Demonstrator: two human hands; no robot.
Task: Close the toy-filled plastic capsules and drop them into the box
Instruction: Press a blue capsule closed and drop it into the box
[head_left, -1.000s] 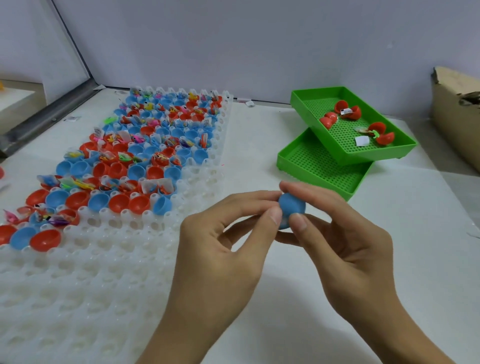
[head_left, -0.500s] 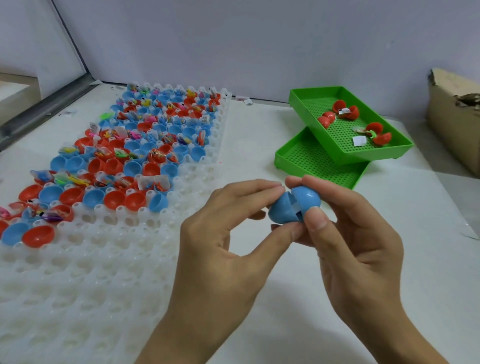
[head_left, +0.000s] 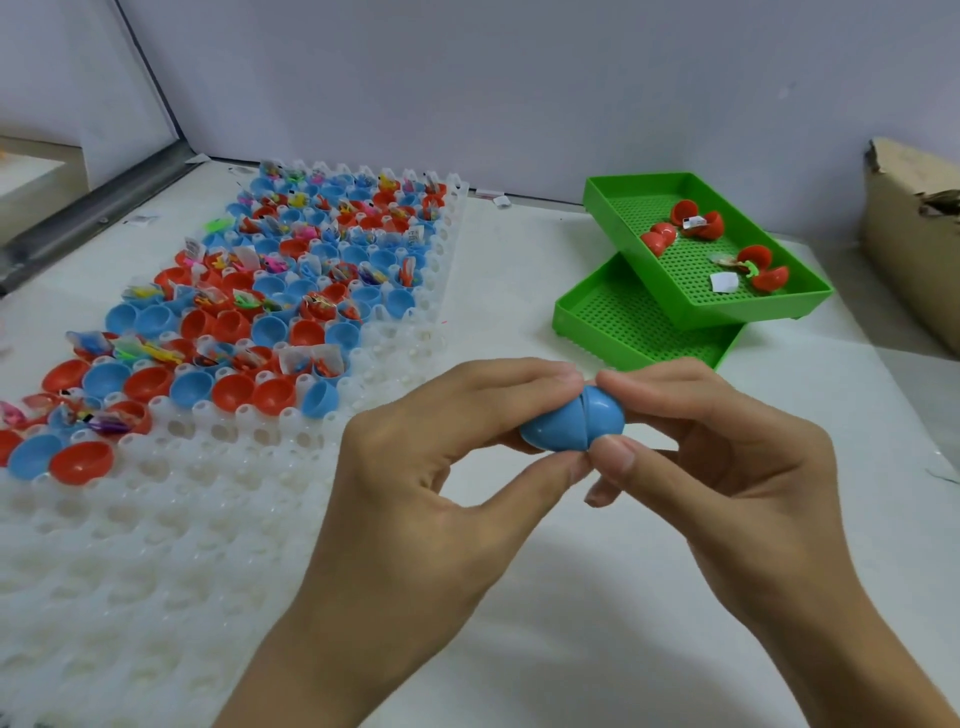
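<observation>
A blue plastic capsule (head_left: 571, 423) sits between both hands above the white table, its two halves pressed together with a thin seam showing. My left hand (head_left: 431, 483) pinches the left half with thumb and fingers. My right hand (head_left: 727, 467) pinches the right half the same way. The capsule's contents are hidden. A brown cardboard box (head_left: 914, 234) stands at the right edge of the view, only partly in frame.
A white moulded holder tray (head_left: 156, 545) on the left carries several open red and blue capsule halves (head_left: 291, 291) with small toys. Two stacked green perforated trays (head_left: 639, 332) at the back right hold a few open red capsules (head_left: 696, 223). A grey wall runs behind.
The capsule went from held as one ball to visibly split half a second ago; now the halves are pushed nearly together. Both hands drifted slightly right and toward me.
</observation>
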